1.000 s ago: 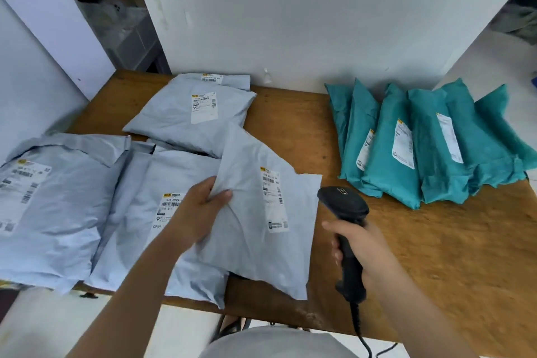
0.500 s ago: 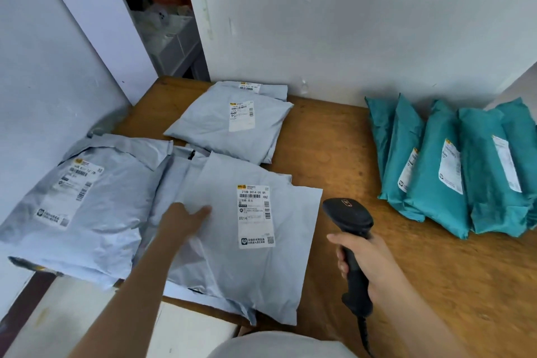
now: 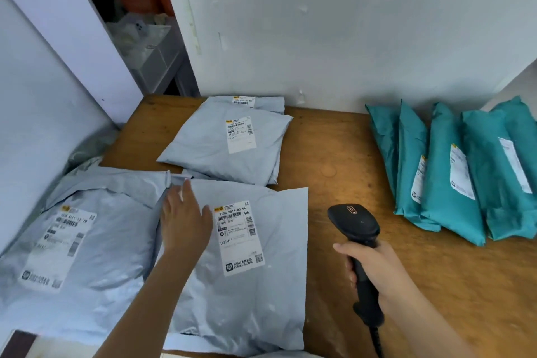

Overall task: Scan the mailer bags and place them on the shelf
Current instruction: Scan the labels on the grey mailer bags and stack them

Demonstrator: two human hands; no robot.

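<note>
The grey bag (image 3: pixel 247 256) lies flat at the table's (image 3: pixel 334 154) near edge, long axis running away from the person, label (image 3: pixel 238 237) face up. The left hand (image 3: pixel 184 222) rests open-palmed on the bag's left part, just beside the label. The right hand (image 3: pixel 374 270), wrapped round the scanner (image 3: pixel 356 225) handle, sits right of the bag, clear of it; I judge the scanner must swing left to reach the barcode.

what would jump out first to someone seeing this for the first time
Probably the row of teal mailer bags leaning at the right of the wooden table, bright against the grey mailer bags on the left. Next, the black barcode scanner gripped in the right hand, while the left hand lies flat on the nearest grey bag.
</note>
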